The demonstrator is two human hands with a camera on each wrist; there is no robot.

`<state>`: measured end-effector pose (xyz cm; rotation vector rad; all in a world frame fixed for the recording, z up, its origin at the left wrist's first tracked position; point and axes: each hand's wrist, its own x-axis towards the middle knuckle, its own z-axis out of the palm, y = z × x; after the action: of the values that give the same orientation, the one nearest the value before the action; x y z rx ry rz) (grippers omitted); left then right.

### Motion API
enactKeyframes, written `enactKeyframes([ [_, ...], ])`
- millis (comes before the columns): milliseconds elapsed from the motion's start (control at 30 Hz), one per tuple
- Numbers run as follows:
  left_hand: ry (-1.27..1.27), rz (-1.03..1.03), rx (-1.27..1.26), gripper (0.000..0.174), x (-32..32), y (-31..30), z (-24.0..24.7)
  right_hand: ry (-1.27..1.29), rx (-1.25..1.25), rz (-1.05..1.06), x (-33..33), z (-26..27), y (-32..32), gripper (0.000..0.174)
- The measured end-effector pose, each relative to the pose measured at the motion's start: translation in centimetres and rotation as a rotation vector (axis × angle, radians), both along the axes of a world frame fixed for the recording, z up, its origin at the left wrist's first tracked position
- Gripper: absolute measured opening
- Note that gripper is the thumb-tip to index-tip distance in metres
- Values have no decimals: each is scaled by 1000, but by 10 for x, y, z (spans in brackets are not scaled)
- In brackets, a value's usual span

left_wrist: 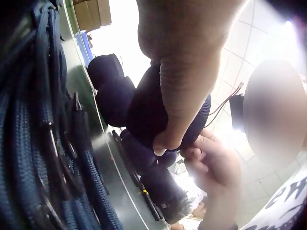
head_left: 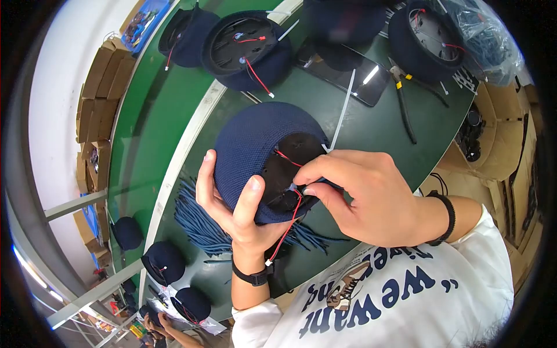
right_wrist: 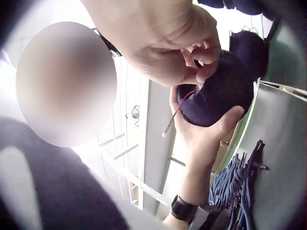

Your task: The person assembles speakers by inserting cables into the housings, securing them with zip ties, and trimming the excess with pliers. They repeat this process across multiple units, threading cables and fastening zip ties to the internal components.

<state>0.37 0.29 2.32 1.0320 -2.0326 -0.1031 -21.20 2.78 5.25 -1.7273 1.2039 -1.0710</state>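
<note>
A round, navy fabric-covered shell (head_left: 255, 133) is tilted so that its black opening faces up and right. Red and black wires (head_left: 287, 232) with a white plug hang from this opening, and a white cable tie (head_left: 343, 113) stands out by its rim. My left hand (head_left: 241, 217) grips the shell from below and the side, thumb on the near rim. At the opening's right edge my right hand (head_left: 362, 194) pinches the fabric cover's edge between thumb and forefinger, close to the wires. The fingertips hide much of that spot.
A bundle of blue cords (head_left: 203, 223) lies under the shell. Beyond are more navy shells (head_left: 246, 49), a phone (head_left: 348, 69) and yellow-marked pliers (head_left: 400, 95). A cardboard box (head_left: 493, 139) stands at right. Another person's hands (head_left: 168, 330) show at bottom left.
</note>
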Motion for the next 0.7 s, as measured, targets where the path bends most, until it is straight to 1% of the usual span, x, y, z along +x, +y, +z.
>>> enactKeyframes([
  [167, 3, 30, -2, 99, 1, 2, 0, -91, -11, -67, 12, -6, 4, 10],
  [233, 16, 47, 0, 101, 1, 2, 0, -123, 4, -54, 13, -9, 5, 10],
  [333, -74, 60, -9, 124, 4, -1, 2, -143, 62, -39, 6, 1, 0, 11],
  [367, -80, 66, -12, 124, 5, -1, 3, -149, 92, -31, 4, 5, -1, 12],
  [467, -74, 59, -38, 123, 4, -2, 3, -35, -78, 2, 9, -8, 0, 20],
  [567, -87, 69, -42, 119, 4, -2, 5, 28, -51, 69, 14, -5, 6, 28],
  [600, -77, 75, -32, 117, 5, -1, 6, 29, -85, 103, 16, -7, 4, 33],
  [700, 24, 103, 9, 109, 11, -2, 9, 95, -79, 188, 12, 10, -9, 28],
])
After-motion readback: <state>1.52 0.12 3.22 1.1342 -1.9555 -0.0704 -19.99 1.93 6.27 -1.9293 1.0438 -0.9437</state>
